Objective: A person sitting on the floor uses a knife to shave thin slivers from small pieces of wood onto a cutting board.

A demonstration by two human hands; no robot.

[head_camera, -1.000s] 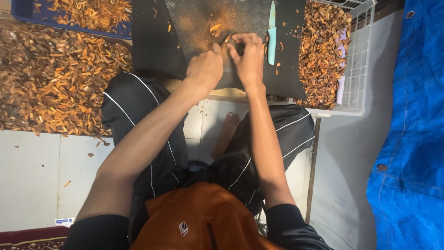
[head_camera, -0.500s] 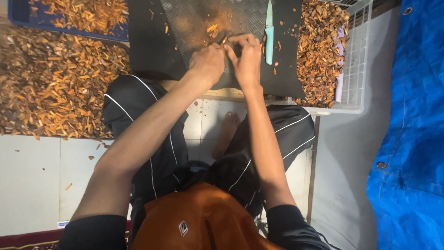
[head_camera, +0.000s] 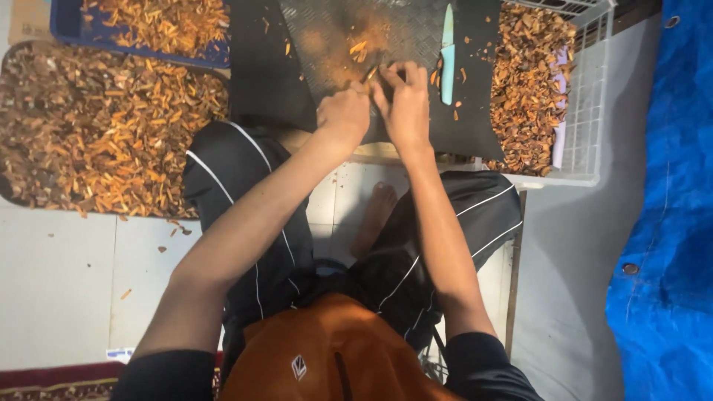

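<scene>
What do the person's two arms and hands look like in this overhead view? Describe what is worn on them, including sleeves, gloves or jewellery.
Both arms are bare from the upper arm down, ending in short black sleeves near the shoulders. The left hand and right hand wear no gloves. No watch, bracelet or ring can be made out at this size. Both forearms are slim and unmarked.

- Mat (head_camera: 260,82): black, its middle panel grey with a fine diamond-tread pattern, dusted orange-brown.
- Knife (head_camera: 447,52): pale turquoise.
- Small piece (head_camera: 369,73) between the fingers: orange-brown.
- Heap of chips (head_camera: 89,134) on the floor: mixed orange and dark brown.
- Tray (head_camera: 67,26): deep blue, holding orange chips.
- Crate (head_camera: 590,96): white lattice, holding brown chips.
- Trousers (head_camera: 238,171): black with thin white stripes.
- Tarpaulin (head_camera: 661,223): bright blue.
- Floor tiles (head_camera: 59,289): white.
</scene>
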